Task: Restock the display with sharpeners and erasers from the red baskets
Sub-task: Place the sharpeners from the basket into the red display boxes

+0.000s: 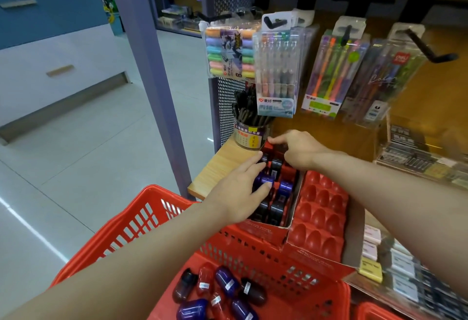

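A: Where do the sharpeners go from here?
B: Into the red display box (272,235) on the wooden shelf (222,165). The left hand (239,193) lies flat over its left column, fingers straight, pressing a purple sharpener (266,180) down into its slot. The right hand (297,149) pinches the far rim of the box, steadying it.
A: And the supply?
B: Loose sharpeners (220,292) lie in the red basket (131,221), below and nearer the person than the box, pointing every which way. The left hand is nearer them. The box's slots run away from the person, so I judge each piece needs turning to that line.
A: Anything you can't read?
B: The left palm covers some slots, so how full that column is, I can't tell. The empty red tray (321,218) beside it is plain; the erasers (371,251) at right are blurred and partly cut off
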A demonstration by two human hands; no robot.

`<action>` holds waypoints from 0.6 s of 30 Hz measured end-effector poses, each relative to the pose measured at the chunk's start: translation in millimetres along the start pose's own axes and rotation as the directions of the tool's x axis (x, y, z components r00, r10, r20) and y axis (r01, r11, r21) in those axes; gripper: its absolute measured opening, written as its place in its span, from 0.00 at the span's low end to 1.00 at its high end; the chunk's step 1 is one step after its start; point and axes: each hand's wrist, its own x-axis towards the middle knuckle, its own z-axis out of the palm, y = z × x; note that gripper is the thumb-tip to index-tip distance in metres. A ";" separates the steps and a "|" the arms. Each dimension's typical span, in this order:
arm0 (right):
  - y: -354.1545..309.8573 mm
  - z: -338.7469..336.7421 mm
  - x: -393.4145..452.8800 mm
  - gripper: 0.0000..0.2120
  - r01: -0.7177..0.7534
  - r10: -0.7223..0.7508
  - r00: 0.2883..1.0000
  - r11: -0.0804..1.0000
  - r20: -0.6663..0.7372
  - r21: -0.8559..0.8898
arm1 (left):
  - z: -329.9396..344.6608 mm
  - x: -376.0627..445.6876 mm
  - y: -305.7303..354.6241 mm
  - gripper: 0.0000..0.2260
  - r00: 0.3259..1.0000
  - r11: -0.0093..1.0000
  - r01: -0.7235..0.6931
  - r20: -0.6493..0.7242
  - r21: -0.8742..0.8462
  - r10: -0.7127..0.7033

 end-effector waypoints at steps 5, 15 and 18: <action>-2.0 2.3 -18.8 0.37 0.050 -0.050 0.999 0.998 -0.008 -0.042 | -11.0 -3.0 12.1 0.26 0.998 1.000 0.027 0.064 0.015 -0.028; -6.5 20.6 -72.1 0.29 0.148 -0.158 0.984 0.982 -0.081 -0.116 | -18.8 -40.5 28.4 0.29 0.979 0.989 0.049 0.191 0.139 -0.075; -8.1 15.8 -69.5 0.25 0.116 -0.119 0.990 0.992 -0.071 -0.051 | -16.4 -40.0 31.1 0.28 0.978 0.989 0.066 0.187 0.132 -0.090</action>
